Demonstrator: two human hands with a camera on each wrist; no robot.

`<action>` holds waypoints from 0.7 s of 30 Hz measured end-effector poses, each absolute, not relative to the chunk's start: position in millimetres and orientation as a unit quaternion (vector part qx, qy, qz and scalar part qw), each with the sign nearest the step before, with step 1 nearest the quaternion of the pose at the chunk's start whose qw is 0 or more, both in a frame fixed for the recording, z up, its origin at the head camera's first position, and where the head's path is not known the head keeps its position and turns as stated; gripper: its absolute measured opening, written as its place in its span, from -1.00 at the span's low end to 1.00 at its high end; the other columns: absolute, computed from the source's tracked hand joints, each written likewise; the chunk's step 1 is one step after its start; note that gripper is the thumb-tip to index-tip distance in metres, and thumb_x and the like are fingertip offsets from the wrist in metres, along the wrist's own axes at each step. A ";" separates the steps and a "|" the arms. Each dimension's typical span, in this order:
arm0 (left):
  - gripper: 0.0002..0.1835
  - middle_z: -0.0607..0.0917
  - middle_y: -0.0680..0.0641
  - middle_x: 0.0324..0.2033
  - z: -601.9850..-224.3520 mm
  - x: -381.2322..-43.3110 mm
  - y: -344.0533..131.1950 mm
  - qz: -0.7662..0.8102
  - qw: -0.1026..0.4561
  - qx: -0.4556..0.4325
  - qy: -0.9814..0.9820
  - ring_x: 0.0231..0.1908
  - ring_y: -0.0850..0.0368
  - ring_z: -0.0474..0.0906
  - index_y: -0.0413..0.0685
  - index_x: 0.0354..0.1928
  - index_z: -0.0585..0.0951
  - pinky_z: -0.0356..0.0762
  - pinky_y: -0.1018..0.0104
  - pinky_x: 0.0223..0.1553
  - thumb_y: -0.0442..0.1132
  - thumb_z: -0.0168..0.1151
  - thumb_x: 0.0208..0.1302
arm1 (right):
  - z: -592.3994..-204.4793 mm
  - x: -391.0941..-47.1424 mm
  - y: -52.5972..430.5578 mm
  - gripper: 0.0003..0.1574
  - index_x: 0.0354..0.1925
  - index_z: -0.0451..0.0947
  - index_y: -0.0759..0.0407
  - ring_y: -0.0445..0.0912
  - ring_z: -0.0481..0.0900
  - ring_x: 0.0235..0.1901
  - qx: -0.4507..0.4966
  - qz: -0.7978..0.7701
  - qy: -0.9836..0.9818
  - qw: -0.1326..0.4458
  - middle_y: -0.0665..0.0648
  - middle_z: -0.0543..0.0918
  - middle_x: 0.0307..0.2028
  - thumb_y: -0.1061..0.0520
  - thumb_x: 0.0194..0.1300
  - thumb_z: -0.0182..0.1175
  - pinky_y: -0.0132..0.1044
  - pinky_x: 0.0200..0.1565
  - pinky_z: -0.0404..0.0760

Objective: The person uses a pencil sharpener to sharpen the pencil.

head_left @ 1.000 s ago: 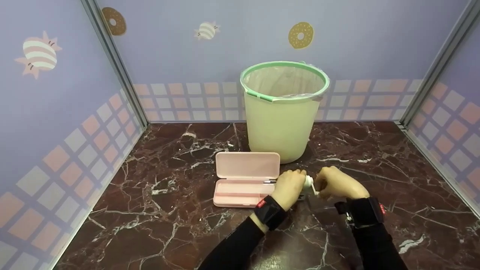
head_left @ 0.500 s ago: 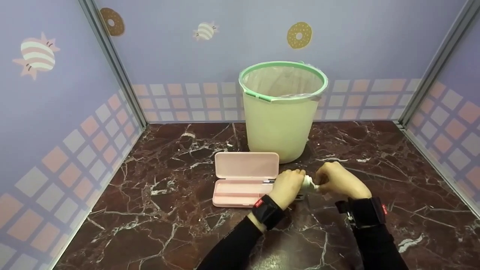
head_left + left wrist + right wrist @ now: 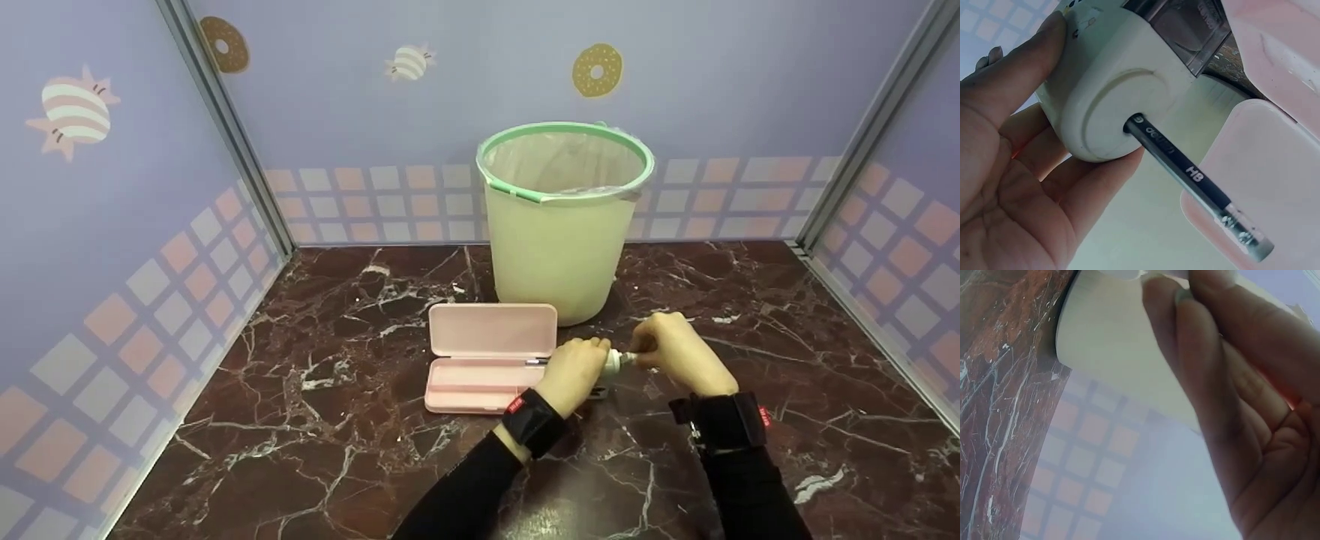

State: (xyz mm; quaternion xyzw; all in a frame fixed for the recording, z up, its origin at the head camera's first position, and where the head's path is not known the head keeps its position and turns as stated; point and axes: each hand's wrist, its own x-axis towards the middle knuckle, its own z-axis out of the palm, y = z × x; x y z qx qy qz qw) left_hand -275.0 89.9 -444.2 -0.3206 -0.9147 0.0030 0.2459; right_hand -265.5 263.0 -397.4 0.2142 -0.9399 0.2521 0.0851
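Note:
My left hand (image 3: 576, 373) grips a white pencil sharpener (image 3: 1100, 107) with a dark clear shavings drawer (image 3: 1188, 34). A dark pencil (image 3: 1179, 163) marked HB sticks out of its round hole, blunt end outward, and its point is hidden inside. In the head view the sharpener (image 3: 613, 363) shows only partly beside the left fingers. On its far side my right hand (image 3: 681, 354) pinches the end of the small crank handle (image 3: 628, 359), which the right fingers (image 3: 1199, 343) mostly cover in the right wrist view. Just left of the left hand lies an open pink pencil case (image 3: 491, 331).
A pale green bin (image 3: 562, 247) with a green rim and clear liner stands behind the pencil case. Patterned panels (image 3: 360, 97) enclose the dark marbled tabletop (image 3: 352, 465) at the back and both sides.
The crank handle has swung from pointing down to pointing right, and my right hand has risen slightly with it. My left hand holds the sharpener in nearly the same place.

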 end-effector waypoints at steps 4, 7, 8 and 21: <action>-0.90 0.70 0.09 -0.38 -444.0 -275.0 88.3 0.009 0.244 -0.325 -0.914 -0.43 0.17 0.66 0.02 -0.23 0.64 0.61 0.37 -0.44 -0.22 0.20 0.23 | -396.7 -265.2 259.9 -0.77 -0.66 0.61 0.17 -0.21 0.51 -0.59 0.207 0.244 -0.943 0.092 0.04 0.67 -0.62 0.43 -0.15 0.40 -0.34 -0.46 0.50; -0.89 0.71 0.09 -0.37 -444.0 -275.3 88.0 0.010 0.243 -0.327 -0.913 -0.42 0.18 0.66 0.02 -0.22 0.64 0.61 0.38 -0.43 -0.23 0.22 0.21 | -397.0 -265.8 258.6 -0.77 -0.66 0.61 0.18 -0.19 0.53 -0.59 0.203 0.242 -0.944 0.099 0.05 0.67 -0.62 0.44 -0.15 0.42 -0.31 -0.46 0.51; -0.89 0.71 0.09 -0.37 -444.0 -275.4 88.0 0.009 0.243 -0.327 -0.913 -0.41 0.17 0.66 0.02 -0.22 0.64 0.61 0.38 -0.43 -0.23 0.22 0.21 | -397.3 -266.1 258.2 -0.76 -0.66 0.61 0.18 -0.18 0.53 -0.59 0.202 0.242 -0.943 0.104 0.06 0.67 -0.62 0.45 -0.15 0.41 -0.30 -0.46 0.51; -0.83 0.71 0.09 -0.38 -444.8 -278.6 87.8 0.017 0.252 -0.336 -0.907 -0.42 0.19 0.67 0.02 -0.16 0.68 0.62 0.40 -0.41 -0.25 0.17 0.24 | -407.0 -275.6 251.4 -0.82 -0.62 0.65 0.24 -0.07 0.59 -0.59 0.135 0.248 -0.943 0.174 0.14 0.69 -0.62 0.41 -0.05 0.44 -0.16 -0.44 0.56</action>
